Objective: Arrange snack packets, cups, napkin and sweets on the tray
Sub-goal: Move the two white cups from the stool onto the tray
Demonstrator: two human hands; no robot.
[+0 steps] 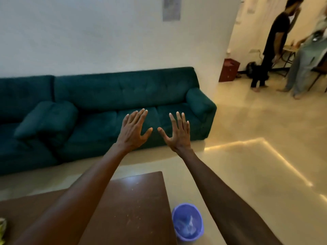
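Observation:
My left hand [133, 130] and my right hand [177, 133] are stretched out side by side in the air, backs toward me, fingers spread, holding nothing. They hover beyond the far edge of a brown wooden table [134, 206]. At the table's left edge a sliver of a yellow-green object [2, 230] shows, too cut off to identify. No tray, cups, napkin or sweets are in view.
A dark green sofa [106, 106] runs along the white wall behind my hands. A purple bin [188, 221] stands on the floor by the table's right corner. Two people [276, 43] stand at the far right near a red box [229, 69] and tables.

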